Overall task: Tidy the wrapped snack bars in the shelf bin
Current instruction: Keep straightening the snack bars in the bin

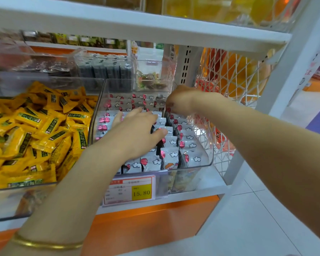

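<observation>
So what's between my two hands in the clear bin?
Only wrapped snack bars, white with red balloons, packed in the clear bin between left hand and right hand; head view.

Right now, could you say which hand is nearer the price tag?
Left. The left hand rests on the snack bars behind the price tag; the right hand is far back in the bin.
</observation>
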Tool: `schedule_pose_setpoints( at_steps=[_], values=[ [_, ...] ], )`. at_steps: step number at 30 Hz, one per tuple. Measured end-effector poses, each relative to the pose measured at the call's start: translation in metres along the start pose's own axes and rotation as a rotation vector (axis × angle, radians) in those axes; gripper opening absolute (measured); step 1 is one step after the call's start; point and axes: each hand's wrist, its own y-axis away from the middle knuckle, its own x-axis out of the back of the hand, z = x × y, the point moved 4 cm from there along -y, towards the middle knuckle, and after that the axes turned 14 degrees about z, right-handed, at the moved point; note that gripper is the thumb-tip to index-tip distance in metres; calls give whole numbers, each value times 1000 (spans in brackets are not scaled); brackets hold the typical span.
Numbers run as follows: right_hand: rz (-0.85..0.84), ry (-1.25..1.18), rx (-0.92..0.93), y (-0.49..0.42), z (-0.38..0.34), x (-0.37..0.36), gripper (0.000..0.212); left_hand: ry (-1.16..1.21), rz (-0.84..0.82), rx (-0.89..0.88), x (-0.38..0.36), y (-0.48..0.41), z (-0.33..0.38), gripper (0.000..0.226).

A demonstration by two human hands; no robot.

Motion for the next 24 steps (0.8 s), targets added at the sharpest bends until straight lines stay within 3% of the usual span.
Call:
schedule_pose_setpoints(
  at_steps=[2, 6, 13, 17, 20, 22, 24],
  values=[
    [-55, 6, -1, 0, -1, -1, 43, 7, 5, -5, 1, 0, 0, 56],
    [-63, -89, -48, -1, -1, 3, 41, 14, 19, -2, 4, 1, 1, 53],
    [321, -210, -176, -14, 2, 25, 26, 50, 106, 20, 13, 1, 0, 54],
    [248, -54, -97, -24, -11, 17, 9, 66, 123, 38, 17, 3, -4, 55],
    [227, 74, -48, -26, -14, 12, 22, 88, 138, 55, 19, 2, -6, 55],
    [243, 65, -61, -26, -14, 13, 25, 95, 155, 51, 20, 3, -4, 53],
    [281, -1, -91, -25, -12, 16, 11, 108, 167, 50, 19, 3, -2, 52]
  ],
)
